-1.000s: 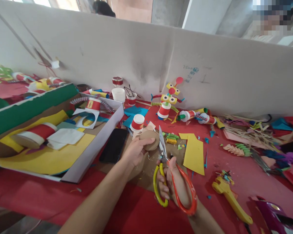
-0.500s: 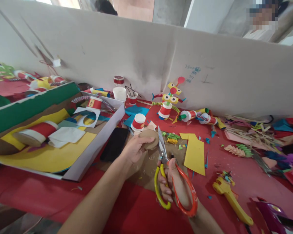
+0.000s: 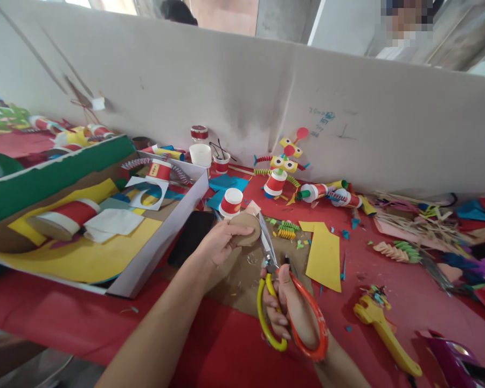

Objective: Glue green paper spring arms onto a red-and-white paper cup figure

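Observation:
My left hand [image 3: 219, 241] pinches a round brown cardboard disc [image 3: 247, 226] between thumb and fingers. Through the handles of a pair of scissors [image 3: 270, 258] goes my right hand [image 3: 293, 307]; one handle is yellow, the other orange. The metal blades point away from me and lie along the disc's right edge. Whether they bite into the card I cannot tell. Just beyond the disc stands a red and white paper cup [image 3: 230, 202]. Under both hands lies a brown cardboard sheet [image 3: 242, 291] with small scraps on it.
On the left stands a box [image 3: 133, 269] holding cups and paper. A black phone [image 3: 191, 237] lies beside it. Yellow paper [image 3: 324, 256] and a yellow-handled tool [image 3: 388, 334] lie to the right. Paper-cup figures [image 3: 275, 183] stand near the white partition [image 3: 165, 86].
The view has shifted slightly. Both hands keep their grips, and the disc appears turned a little against the scissor blades.

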`<action>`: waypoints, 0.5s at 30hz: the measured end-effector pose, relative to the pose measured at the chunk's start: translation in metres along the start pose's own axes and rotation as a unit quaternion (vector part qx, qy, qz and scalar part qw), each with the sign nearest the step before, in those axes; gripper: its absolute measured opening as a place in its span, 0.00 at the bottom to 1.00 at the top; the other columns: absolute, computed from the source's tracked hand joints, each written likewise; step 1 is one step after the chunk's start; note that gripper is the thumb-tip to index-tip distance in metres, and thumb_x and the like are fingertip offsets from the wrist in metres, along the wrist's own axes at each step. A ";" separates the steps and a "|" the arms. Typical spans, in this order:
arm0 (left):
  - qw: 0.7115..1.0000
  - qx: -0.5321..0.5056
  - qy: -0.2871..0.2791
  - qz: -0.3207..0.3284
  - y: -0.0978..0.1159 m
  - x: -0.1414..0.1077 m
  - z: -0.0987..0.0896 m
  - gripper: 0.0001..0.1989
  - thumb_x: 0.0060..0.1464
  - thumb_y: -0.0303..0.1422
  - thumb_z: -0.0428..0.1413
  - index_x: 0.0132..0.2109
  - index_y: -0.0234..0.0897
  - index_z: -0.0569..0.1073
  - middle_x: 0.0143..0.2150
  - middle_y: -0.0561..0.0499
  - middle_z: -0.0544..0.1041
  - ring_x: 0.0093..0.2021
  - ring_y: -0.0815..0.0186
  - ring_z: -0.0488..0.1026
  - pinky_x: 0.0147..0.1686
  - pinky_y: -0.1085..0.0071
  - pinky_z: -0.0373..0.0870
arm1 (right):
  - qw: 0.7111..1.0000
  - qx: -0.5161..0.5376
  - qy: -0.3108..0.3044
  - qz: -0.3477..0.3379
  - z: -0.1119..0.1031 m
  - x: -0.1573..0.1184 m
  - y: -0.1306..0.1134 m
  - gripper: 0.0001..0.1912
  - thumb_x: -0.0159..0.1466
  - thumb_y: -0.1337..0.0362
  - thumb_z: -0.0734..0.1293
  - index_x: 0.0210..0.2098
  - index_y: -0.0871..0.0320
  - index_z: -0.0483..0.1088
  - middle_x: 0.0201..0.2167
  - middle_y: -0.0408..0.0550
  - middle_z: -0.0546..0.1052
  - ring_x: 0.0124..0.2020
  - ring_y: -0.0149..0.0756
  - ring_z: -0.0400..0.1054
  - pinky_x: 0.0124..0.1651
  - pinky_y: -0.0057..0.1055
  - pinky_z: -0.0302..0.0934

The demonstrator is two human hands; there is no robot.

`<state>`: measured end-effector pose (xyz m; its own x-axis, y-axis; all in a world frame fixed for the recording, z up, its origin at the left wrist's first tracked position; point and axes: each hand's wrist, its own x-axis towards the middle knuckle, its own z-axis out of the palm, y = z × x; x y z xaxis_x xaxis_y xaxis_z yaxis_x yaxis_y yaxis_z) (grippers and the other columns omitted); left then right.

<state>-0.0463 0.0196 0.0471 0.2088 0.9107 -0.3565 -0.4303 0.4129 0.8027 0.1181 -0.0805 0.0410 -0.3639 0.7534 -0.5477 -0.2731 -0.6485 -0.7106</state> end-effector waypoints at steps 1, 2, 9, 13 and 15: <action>1.000 0.001 0.000 -0.001 0.000 0.000 -0.001 0.17 0.35 0.24 0.66 0.37 0.28 0.77 0.32 0.46 0.80 0.30 0.66 0.75 0.33 0.72 0.71 | 1.000 -0.002 -0.001 -0.003 0.000 0.000 0.000 0.40 0.44 0.27 0.62 0.40 0.53 0.58 0.17 0.29 0.58 0.11 0.18 0.42 0.08 0.15 0.44; 1.000 0.002 0.000 -0.001 0.000 -0.001 -0.001 0.16 0.34 0.24 0.66 0.37 0.28 0.77 0.32 0.46 0.80 0.29 0.66 0.76 0.33 0.72 0.71 | 1.000 -0.004 -0.002 -0.005 0.000 0.000 0.000 0.40 0.44 0.27 0.62 0.40 0.53 0.58 0.17 0.29 0.59 0.11 0.18 0.42 0.08 0.15 0.44; 0.995 -0.037 0.071 0.054 -0.014 -0.005 0.015 0.18 0.38 0.30 0.67 0.39 0.30 0.77 0.37 0.44 0.80 0.32 0.65 0.76 0.34 0.70 0.72 | 0.999 0.023 0.006 -0.022 0.001 0.002 0.007 0.37 0.45 0.29 0.64 0.38 0.53 0.59 0.17 0.30 0.58 0.11 0.18 0.41 0.09 0.15 0.43; 0.991 -0.052 0.094 0.074 -0.018 -0.005 0.021 0.19 0.37 0.32 0.68 0.39 0.31 0.76 0.38 0.43 0.80 0.33 0.63 0.76 0.32 0.67 0.73 | 0.998 0.038 -0.010 -0.040 0.001 0.005 0.013 0.35 0.48 0.30 0.63 0.37 0.53 0.60 0.17 0.31 0.58 0.12 0.19 0.43 0.10 0.17 0.44; 0.991 -0.047 0.104 0.064 -0.016 -0.006 0.020 0.19 0.35 0.31 0.68 0.38 0.30 0.76 0.36 0.44 0.80 0.32 0.63 0.76 0.31 0.67 0.73 | 0.998 0.038 -0.015 -0.043 0.001 0.006 0.014 0.36 0.47 0.29 0.62 0.37 0.53 0.60 0.17 0.32 0.58 0.12 0.20 0.45 0.10 0.18 0.45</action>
<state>-0.0232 0.0072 0.0461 -0.0348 0.9351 -0.3527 -0.5238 0.2835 0.8033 0.1109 -0.0855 0.0280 -0.3630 0.8032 -0.4723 -0.3714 -0.5896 -0.7173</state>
